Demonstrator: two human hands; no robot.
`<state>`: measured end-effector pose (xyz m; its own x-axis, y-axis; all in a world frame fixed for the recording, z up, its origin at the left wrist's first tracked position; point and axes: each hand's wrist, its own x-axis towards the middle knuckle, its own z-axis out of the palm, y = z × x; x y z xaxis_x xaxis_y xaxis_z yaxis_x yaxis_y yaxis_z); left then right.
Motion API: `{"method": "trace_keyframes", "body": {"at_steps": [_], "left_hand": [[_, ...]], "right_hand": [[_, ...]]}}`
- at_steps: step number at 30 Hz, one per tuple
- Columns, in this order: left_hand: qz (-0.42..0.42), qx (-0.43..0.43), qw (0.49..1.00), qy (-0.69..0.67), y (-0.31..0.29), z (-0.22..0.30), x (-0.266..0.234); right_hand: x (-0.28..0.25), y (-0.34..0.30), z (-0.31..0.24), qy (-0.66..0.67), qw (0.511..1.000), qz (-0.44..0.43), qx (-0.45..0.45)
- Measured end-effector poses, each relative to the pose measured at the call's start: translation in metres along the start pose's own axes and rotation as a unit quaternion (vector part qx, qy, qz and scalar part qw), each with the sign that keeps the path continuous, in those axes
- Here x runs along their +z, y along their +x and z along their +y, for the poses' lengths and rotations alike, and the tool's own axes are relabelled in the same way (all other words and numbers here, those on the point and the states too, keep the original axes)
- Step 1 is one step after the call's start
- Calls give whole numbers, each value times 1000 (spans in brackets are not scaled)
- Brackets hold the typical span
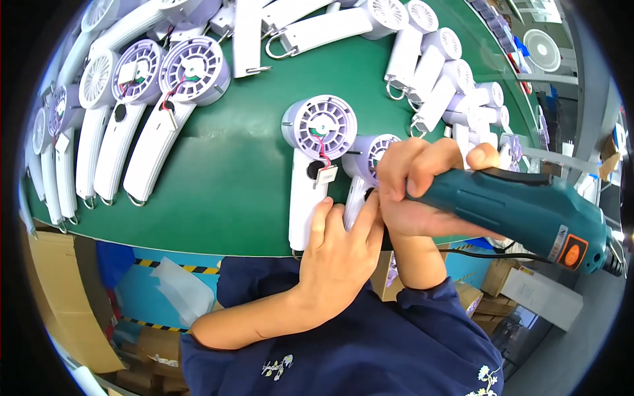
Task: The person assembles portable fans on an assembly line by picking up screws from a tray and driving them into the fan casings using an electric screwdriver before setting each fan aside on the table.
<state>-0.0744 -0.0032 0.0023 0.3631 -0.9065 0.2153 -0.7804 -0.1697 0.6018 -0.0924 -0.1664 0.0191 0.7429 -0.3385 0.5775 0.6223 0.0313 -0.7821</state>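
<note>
My right hand [422,191] is wrapped round a teal electric screwdriver [508,204]; its working end is hidden behind the fingers, above the second fan. That white and lilac handheld fan [355,203] lies near the table's front edge, partly covered by my hands. My left hand [340,257] grips its handle between thumb and fingers, one fingertip touching the neighbouring handle. This neighbour, another handheld fan [305,204], lies just to the left with its round grille up. Red wires [323,155] run from its head to a small white connector plate [326,175] on the handle.
Several handheld fans with exposed wires [158,145] lie at the left of the green table [218,165]. More fans [330,33] lie along the back and in a row [429,86] at the right. A black cable [495,253] hangs near my right forearm. Cardboard boxes [72,290] stand below.
</note>
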Motion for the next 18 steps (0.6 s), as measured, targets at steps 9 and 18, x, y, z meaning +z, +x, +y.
{"method": "trace_keyframes", "body": {"at_steps": [9, 18], "left_hand": [[-64, 59, 995, 49, 8, 10, -4], [-79, 54, 995, 36, 9, 14, -18]], "right_hand": [[26, -8, 5, -18, 953, 279, 119], [-44, -38, -92, -43, 969, 187, -155]]}}
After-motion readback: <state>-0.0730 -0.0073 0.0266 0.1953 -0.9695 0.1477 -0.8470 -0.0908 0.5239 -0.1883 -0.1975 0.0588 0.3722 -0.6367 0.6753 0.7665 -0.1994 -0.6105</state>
